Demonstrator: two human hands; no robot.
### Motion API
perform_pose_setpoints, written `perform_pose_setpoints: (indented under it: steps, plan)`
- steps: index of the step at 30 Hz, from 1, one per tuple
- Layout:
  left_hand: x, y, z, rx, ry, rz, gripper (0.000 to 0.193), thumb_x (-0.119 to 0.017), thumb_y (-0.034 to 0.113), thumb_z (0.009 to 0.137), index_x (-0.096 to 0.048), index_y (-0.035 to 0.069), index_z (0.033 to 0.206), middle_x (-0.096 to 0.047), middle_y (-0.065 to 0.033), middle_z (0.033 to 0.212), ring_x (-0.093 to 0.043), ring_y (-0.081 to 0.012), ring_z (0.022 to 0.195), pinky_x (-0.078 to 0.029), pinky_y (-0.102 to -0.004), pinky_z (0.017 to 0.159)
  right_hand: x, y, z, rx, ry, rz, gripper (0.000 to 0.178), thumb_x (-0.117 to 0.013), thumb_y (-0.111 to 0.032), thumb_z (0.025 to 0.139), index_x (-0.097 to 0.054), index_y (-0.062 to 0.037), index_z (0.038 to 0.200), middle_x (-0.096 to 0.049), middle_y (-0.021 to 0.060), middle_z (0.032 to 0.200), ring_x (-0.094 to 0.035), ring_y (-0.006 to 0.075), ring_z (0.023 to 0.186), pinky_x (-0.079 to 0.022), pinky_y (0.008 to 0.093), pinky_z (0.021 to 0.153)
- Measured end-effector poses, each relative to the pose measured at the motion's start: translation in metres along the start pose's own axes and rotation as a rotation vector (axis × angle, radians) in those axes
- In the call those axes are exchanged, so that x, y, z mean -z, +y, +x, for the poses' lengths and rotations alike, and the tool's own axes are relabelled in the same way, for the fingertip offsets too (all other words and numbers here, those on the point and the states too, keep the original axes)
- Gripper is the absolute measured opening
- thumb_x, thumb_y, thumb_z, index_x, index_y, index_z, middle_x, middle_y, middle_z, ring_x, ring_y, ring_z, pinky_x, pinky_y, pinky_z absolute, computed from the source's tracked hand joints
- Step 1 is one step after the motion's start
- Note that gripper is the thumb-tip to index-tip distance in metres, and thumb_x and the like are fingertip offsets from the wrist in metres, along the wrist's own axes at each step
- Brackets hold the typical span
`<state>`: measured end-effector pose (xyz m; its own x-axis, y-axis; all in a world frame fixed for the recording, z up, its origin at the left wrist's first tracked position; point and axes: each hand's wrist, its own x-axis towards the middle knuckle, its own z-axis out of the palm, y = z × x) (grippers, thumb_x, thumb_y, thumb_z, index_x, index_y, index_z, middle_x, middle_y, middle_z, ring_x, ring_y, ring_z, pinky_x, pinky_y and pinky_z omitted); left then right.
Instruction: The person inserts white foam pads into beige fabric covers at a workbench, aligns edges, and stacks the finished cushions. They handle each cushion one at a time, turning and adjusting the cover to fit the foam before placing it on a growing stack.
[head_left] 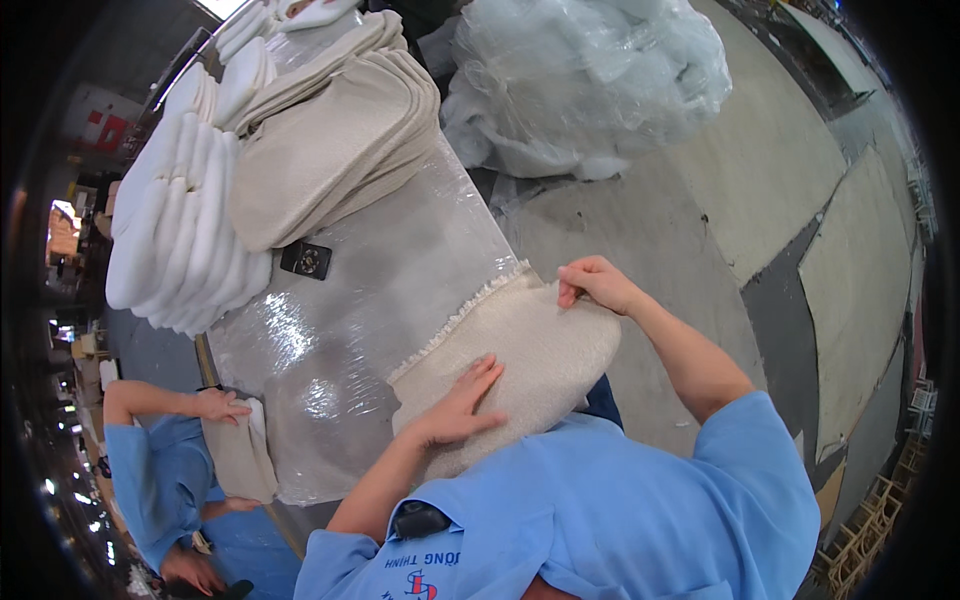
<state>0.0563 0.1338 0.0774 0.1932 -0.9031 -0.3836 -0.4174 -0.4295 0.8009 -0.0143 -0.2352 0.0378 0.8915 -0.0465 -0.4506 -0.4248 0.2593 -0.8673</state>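
A beige woven cushion cover (pixel 520 345) with a frayed, ruffled edge lies at the front of the table, partly past its right side. My left hand (pixel 460 405) rests flat on the cover, fingers spread. At the cover's far right corner, my right hand (pixel 595 283) has its fingers closed in a pinch on the fabric edge. Whether anything fills the cover cannot be seen.
The table (pixel 370 250) is wrapped in shiny plastic film. Beyond lie stacked beige covers (pixel 330 150), white cushion pads (pixel 180 220) and a small black object (pixel 306 260). A big plastic-wrapped bundle (pixel 590 80) stands right. At left, a co-worker's hand (pixel 220 405) touches another beige piece (pixel 238 450).
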Motion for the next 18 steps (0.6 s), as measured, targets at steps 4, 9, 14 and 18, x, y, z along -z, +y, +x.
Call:
perform_pose_setpoints:
  steps: [4, 9, 14, 18]
  plan:
    - [0.027, -0.027, 0.027, 0.344, 0.273, -0.190, 0.073, -0.071, 0.049, 0.098, -0.055, 0.001, 0.150, -0.049, -0.0234, 0.157, -0.043, -0.0419, 0.147, -0.035, -0.0511, 0.121, -0.021, -0.036, 0.037, -0.099, 0.118, -0.802, 0.054, -0.077, -0.043, 0.093, -0.077, 0.0060, 0.116, -0.079, 0.0186, 0.101, -0.076, 0.0293, 0.097, -0.060, 0.0404, 0.085]
    - [0.028, -0.030, 0.086, 0.420, 0.574, 0.468, 0.048, -0.071, 0.042, 0.099, -0.071, 0.002, 0.127, -0.064, -0.0212, 0.123, -0.061, -0.0381, 0.117, -0.046, -0.0495, 0.107, -0.032, -0.003, 0.075, -0.254, -0.083, -1.282, 0.057, -0.076, -0.042, 0.093, -0.073, 0.0034, 0.128, -0.075, 0.0236, 0.121, -0.075, 0.0355, 0.104, -0.059, 0.0447, 0.088]
    - [-0.003, -0.035, 0.095, 0.140, 0.523, 0.369, 0.031, -0.067, 0.033, 0.102, -0.070, 0.002, 0.100, -0.063, -0.0206, 0.095, -0.061, -0.0423, 0.094, -0.049, -0.0479, 0.089, -0.025, -0.002, 0.060, -0.395, -0.230, -1.021, 0.054, -0.075, -0.040, 0.095, -0.072, -0.0001, 0.131, -0.072, 0.0224, 0.131, -0.072, 0.0359, 0.114, -0.058, 0.0468, 0.093]
    - [-0.028, -0.014, 0.102, 0.161, 0.584, 0.130, 0.026, -0.061, 0.028, 0.104, -0.065, 0.004, 0.098, -0.068, -0.0239, 0.091, -0.065, -0.0484, 0.093, -0.051, -0.0532, 0.082, 0.005, 0.011, 0.015, -0.579, -0.166, -0.494, 0.054, -0.073, -0.041, 0.097, -0.071, -0.0009, 0.133, -0.071, 0.0191, 0.134, -0.071, 0.0374, 0.113, -0.056, 0.0488, 0.096]
